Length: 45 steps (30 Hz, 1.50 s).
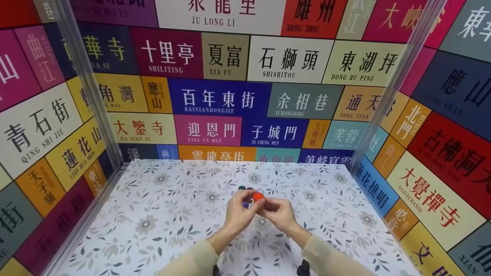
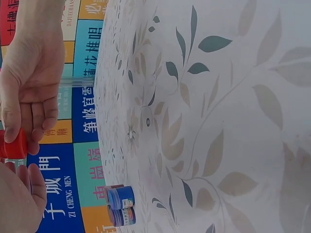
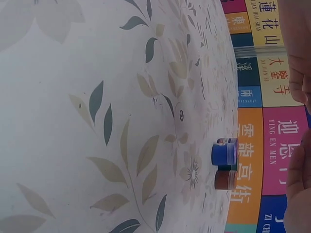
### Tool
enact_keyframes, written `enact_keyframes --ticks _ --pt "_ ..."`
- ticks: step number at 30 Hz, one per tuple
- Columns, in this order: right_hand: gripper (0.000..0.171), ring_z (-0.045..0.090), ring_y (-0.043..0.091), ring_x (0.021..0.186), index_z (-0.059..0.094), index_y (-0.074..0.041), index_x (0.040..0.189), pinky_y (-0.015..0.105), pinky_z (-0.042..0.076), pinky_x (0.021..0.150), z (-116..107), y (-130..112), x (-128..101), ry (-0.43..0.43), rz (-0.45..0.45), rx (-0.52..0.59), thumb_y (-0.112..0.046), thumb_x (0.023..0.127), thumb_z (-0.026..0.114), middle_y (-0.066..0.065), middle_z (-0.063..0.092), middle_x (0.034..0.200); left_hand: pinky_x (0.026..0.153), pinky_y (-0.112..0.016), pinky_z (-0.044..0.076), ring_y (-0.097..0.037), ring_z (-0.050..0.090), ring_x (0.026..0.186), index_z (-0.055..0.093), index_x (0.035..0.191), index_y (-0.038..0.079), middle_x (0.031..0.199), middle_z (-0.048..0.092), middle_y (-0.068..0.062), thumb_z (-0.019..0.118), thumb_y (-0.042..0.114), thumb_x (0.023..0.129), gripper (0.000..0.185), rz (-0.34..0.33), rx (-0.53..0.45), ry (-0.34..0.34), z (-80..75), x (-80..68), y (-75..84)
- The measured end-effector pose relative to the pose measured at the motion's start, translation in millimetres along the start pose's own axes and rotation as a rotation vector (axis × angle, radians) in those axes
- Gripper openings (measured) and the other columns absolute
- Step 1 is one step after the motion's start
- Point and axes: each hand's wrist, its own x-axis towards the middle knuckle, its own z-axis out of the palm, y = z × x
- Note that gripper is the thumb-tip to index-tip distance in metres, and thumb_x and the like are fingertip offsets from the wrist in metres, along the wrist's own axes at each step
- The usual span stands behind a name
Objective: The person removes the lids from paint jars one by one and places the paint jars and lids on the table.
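Head view shows both hands meeting above the middle of the floral tablecloth (image 1: pixel 161 214), fingertips together around a small red cap (image 1: pixel 258 196). From the cap, the left hand (image 1: pixel 241 212) lies just to the left and below, its fingers curled round a small jar of which only a purple-and-white bit shows; the right hand (image 1: pixel 279 214) lies just to the right and below, its thumb and fingers pinching the cap. In the left wrist view the red cap (image 2: pixel 14 144) sits clamped between the right hand's thumb and fingertips (image 2: pixel 29 97), with the left hand's palm (image 2: pixel 17 199) just beneath it. Beyond the cap, nearer the back wall, stand other small paint pots on the cloth: a blue-lidded pot (image 3: pixel 224 151) and, right beside it and touching, a brown-lidded pot (image 3: pixel 226 179), both well apart from the hands. Walls of coloured signs with Chinese place names (image 1: pixel 218 97) close in the cloth behind the cap and on either side.
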Motion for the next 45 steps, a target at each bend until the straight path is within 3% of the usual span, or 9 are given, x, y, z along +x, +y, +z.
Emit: enact_keyframes --ticks 9,20,28,36,45 --pt "0.04 0.081 0.004 0.101 0.077 0.009 0.132 0.021 0.065 0.09 -6 0 0 0.007 0.065 0.01 -0.001 0.094 0.087 0.031 0.081 0.124 0.079 -0.027 0.058 -0.027 0.065 0.094 0.083 0.126 0.0 0.111 0.066 -0.012 0.086 0.025 0.101 0.036 0.016 -0.003 0.019 -0.8 0.1 -1.2" --pt "0.034 0.079 0.008 0.093 0.084 0.002 0.123 0.02 0.064 0.084 -11 6 1 0.086 0.092 -0.062 -0.001 0.09 0.091 0.027 0.083 0.112 0.078 -0.027 0.057 -0.006 0.057 0.087 0.083 0.125 0.003 0.105 0.066 -0.016 0.086 0.022 0.099 0.032 0.001 -0.003 0.043 -2.0 -1.6 -8.2" --pt "0.03 0.078 0.011 0.095 0.087 0.0 0.116 0.021 0.065 0.084 -13 10 3 0.138 0.081 -0.076 0.0 0.087 0.094 0.023 0.081 0.108 0.073 -0.019 0.054 -0.012 0.063 0.086 0.083 0.125 0.003 0.104 0.067 -0.017 0.088 0.017 0.097 0.032 -0.039 -0.007 0.023 -0.3 -4.7 -11.8" --pt "0.032 0.079 0.017 0.097 0.087 -0.003 0.118 0.023 0.065 0.085 -17 9 2 0.154 0.116 -0.129 -0.005 0.088 0.095 0.018 0.083 0.111 0.072 -0.018 0.056 -0.027 0.068 0.087 0.084 0.125 0.003 0.096 0.068 -0.009 0.092 0.022 0.095 0.036 -0.033 0.036 0.034 0.7 -8.4 -15.2" --pt "0.031 0.079 0.016 0.088 0.087 -0.004 0.116 0.023 0.065 0.082 -24 15 5 0.159 0.1 -0.174 -0.005 0.086 0.097 0.018 0.085 0.104 0.071 -0.021 0.054 -0.031 0.071 0.093 0.083 0.123 0.001 0.101 0.072 -0.009 0.089 0.023 0.096 0.035 -0.009 0.128 0.011 6.1 -11.3 -16.3"
